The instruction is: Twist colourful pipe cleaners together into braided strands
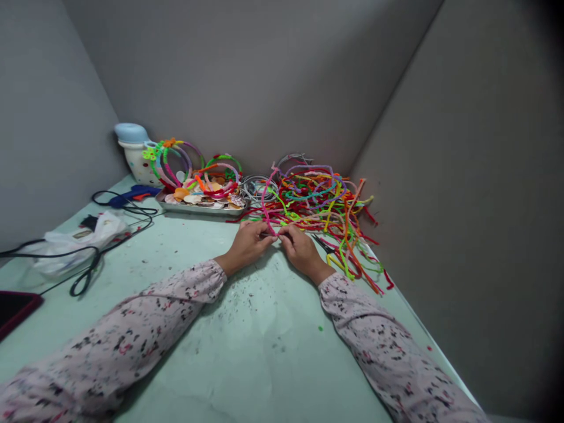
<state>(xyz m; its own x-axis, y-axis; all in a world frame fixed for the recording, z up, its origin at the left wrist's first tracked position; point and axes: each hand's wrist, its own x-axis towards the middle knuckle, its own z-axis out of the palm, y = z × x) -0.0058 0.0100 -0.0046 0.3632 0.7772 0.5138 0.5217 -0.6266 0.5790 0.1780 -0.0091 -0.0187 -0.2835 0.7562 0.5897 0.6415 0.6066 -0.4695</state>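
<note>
Head view | I see left hand (pixel 249 245) and right hand (pixel 302 251) pinching one pink pipe cleaner (pixel 264 202) | pale-green table (pixel 264 364) beneath

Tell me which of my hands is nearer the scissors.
Right. Your right hand is just left of the scissors; your left hand is farther left, beyond the right one.

Dim, even light fills the scene, seemingly from overhead; the grey back wall (pixel 229 76) darkens in a soft diagonal band toward the upper right. The pale green surface (pixel 273 364) is brightest, with a faint shadow under the left sleeve (pixel 167 311). Fine detail is soft, blurring the pink pipe cleaner (pixel 264 202). Wide-angle stretching shows near the edges; black vignetting clips the right corners.
</note>
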